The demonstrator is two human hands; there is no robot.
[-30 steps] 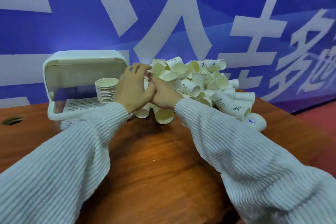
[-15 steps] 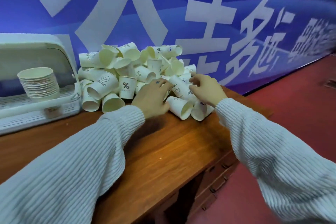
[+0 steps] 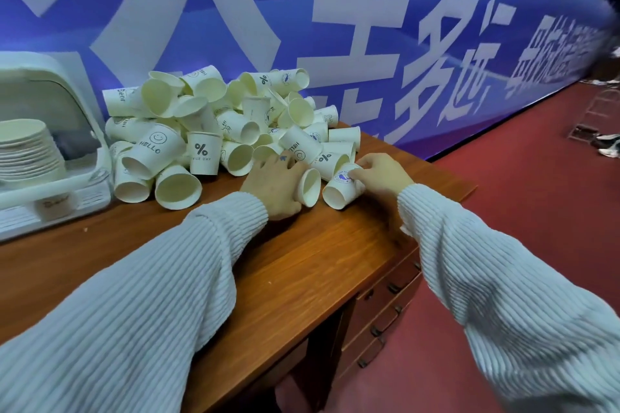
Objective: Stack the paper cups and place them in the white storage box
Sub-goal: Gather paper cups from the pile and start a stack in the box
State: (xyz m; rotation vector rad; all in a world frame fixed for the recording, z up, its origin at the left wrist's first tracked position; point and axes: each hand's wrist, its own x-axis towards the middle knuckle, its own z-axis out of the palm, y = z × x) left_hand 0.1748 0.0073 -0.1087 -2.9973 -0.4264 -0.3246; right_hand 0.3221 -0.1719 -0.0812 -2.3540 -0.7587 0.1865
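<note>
We're pinching a tipped white paper cup [image 3: 344, 186] with our right hand [image 3: 380, 174], mouth pointing toward our left hand [image 3: 273, 184], which is gripping its neighbouring cup [image 3: 308, 186].

I am seeing a wooden desk [image 3: 302, 265] with drawers [image 3: 382, 315] sitting at six o'clock, a blue banner [image 3: 335, 10] stretching across twelve, and red floor [image 3: 520, 194] spreading at three.
</note>
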